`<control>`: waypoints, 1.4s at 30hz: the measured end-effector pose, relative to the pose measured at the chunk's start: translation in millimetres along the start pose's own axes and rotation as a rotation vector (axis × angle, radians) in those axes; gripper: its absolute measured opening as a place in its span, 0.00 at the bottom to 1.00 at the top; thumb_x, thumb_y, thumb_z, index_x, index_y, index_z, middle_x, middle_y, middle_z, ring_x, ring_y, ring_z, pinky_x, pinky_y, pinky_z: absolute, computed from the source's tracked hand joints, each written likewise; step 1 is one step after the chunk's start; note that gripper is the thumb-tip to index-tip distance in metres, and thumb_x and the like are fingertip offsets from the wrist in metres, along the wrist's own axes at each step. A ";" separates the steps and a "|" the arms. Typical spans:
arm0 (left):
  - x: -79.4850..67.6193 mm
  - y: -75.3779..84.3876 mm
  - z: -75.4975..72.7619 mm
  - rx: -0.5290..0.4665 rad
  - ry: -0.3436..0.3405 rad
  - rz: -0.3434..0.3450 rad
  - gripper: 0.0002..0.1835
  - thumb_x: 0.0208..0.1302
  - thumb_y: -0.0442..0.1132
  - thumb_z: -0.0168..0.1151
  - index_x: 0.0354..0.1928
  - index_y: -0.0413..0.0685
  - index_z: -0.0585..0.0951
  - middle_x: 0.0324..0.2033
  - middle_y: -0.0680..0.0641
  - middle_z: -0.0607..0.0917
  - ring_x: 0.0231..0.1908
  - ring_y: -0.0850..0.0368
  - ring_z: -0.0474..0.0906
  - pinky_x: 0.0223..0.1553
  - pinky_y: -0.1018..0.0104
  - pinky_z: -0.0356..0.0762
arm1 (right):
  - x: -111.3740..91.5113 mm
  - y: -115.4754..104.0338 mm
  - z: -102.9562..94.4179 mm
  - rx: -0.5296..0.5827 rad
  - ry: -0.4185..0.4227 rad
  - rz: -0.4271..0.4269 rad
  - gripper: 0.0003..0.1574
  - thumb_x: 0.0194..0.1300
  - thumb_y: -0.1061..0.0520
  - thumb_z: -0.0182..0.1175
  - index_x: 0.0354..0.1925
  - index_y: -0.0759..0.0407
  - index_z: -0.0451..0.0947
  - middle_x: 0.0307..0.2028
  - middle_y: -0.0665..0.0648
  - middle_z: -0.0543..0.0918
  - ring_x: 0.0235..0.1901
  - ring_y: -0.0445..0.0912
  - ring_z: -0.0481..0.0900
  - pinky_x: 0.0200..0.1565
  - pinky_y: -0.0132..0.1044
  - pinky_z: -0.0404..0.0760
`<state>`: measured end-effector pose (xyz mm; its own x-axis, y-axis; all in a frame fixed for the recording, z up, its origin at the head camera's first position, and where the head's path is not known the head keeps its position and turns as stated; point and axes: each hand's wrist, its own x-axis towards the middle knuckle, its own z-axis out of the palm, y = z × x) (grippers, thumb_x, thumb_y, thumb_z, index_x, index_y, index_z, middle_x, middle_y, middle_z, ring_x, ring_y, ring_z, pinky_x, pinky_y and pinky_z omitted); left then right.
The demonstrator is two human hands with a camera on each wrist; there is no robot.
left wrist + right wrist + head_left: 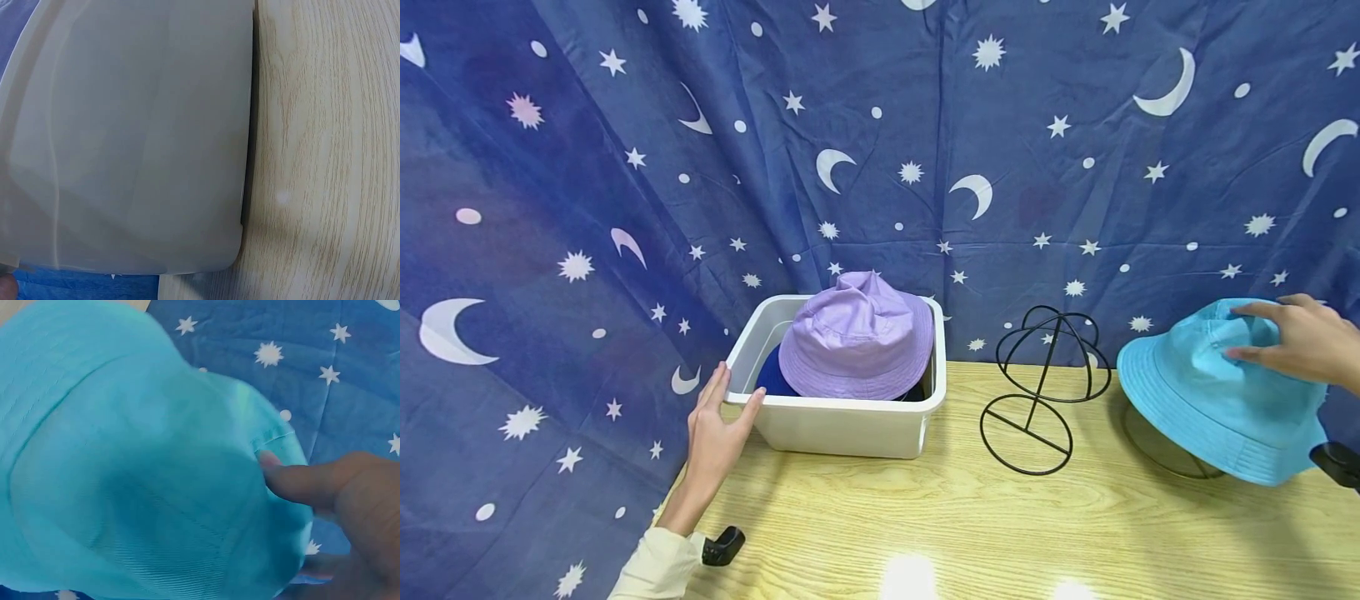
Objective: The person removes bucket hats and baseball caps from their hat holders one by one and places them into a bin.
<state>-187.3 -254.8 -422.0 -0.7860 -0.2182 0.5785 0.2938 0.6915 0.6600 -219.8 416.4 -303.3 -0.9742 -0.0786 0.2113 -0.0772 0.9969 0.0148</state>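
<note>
At the near left corner of a white plastic bin (842, 429), my left hand (715, 437) rests with its fingers extended and spread against the rim. A lavender bucket hat (853, 342) lies crown up inside, over a navy blue hat (772, 377) that is mostly hidden. On the far right, my right hand (1303, 342) pinches the crown of a turquoise bucket hat (1210, 392). That hat slants over a wire stand whose base ring (1195, 475) shows beneath the brim. In the right wrist view, the thumb (300, 481) presses into the turquoise cloth; the other fingers are partly hidden behind the crown.
A bare black wire hat stand (1032, 410) stands between the bin and the turquoise hat. All of this is on a light wood-grain table (865, 500). A blue cloth with moons and stars (895, 117) hangs behind and along the left side.
</note>
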 end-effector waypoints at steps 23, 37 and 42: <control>-0.7 0.6 2.3 -0.002 -0.011 -0.001 0.37 0.56 0.44 0.69 0.62 0.29 0.68 0.65 0.39 0.68 0.66 0.43 0.60 0.66 0.54 0.56 | 0.3 17.1 10.7 0.199 0.347 -0.031 0.13 0.50 0.80 0.48 0.36 0.86 0.74 0.27 0.81 0.76 0.08 0.45 0.53 0.15 0.34 0.50; -0.9 1.1 2.5 -0.008 -0.028 -0.028 0.38 0.56 0.45 0.69 0.64 0.31 0.68 0.66 0.40 0.67 0.67 0.44 0.59 0.67 0.56 0.55 | 2.3 31.4 9.6 0.403 0.464 -0.150 0.26 0.34 0.85 0.33 0.33 0.91 0.71 0.23 0.72 0.81 0.30 0.09 0.62 0.18 0.25 0.52; -0.1 2.6 2.8 -0.005 -0.026 -0.020 0.38 0.57 0.45 0.69 0.63 0.30 0.68 0.66 0.40 0.67 0.67 0.44 0.59 0.67 0.54 0.55 | 3.2 44.4 11.4 0.500 0.460 -0.139 0.23 0.42 0.83 0.34 0.34 0.89 0.72 0.22 0.24 0.66 0.24 0.12 0.60 0.15 0.25 0.52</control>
<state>-188.0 -251.1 -421.6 -0.8055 -0.2144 0.5524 0.2804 0.6833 0.6741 -228.8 460.3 -313.1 -0.7680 -0.0869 0.6345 -0.3909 0.8484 -0.3569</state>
